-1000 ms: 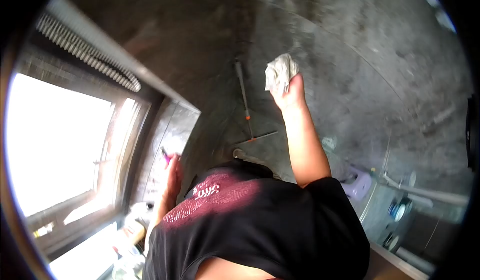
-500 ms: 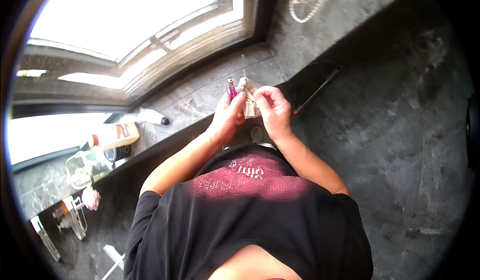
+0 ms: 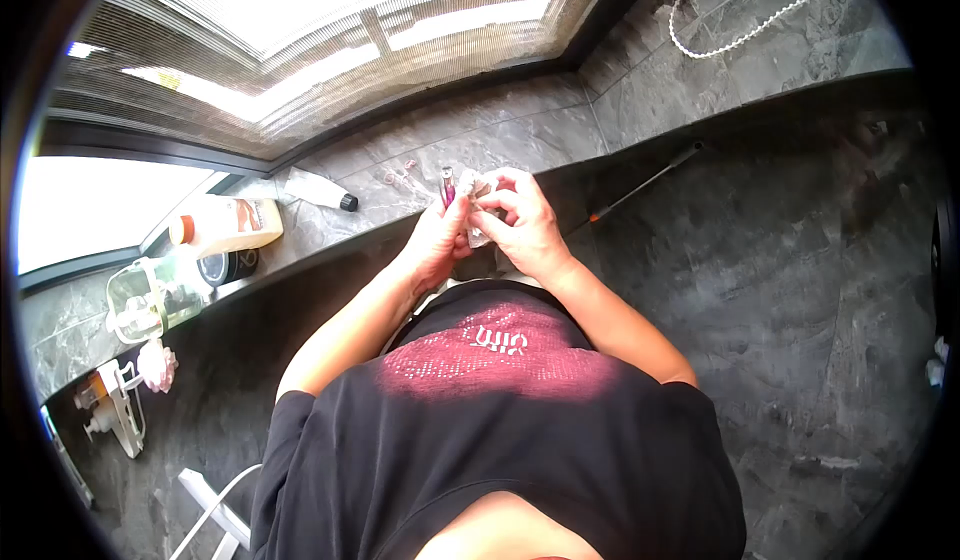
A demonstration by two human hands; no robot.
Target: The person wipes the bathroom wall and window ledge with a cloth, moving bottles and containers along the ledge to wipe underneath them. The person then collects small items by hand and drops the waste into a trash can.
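My left hand point(image 3: 435, 244) is closed around a slim purple lighter point(image 3: 448, 188), whose metal top points up toward the window. The same hand holds a small crumpled white packet point(image 3: 479, 232), pressed between thumb and fingers. My right hand point(image 3: 527, 228) pinches the packet from the other side, fingers bent over it. Much of the packet is hidden by the fingers, and its contents cannot be made out. Both hands are in front of my body, near the edge of the grey stone window sill point(image 3: 520, 142).
On the sill at left are a white tube point(image 3: 315, 188) with a black cap, a bottle point(image 3: 235, 224) with an orange cap, a dark round jar point(image 3: 228, 267) and a clear container point(image 3: 160, 295). A bead chain point(image 3: 690, 50) hangs at upper right. A thin rod point(image 3: 645, 182) leans below the sill.
My right fingers have moved inward over the packet, covering more of it. Both hands have shifted slightly left, and the camera view has turned, showing more of the bead chain.
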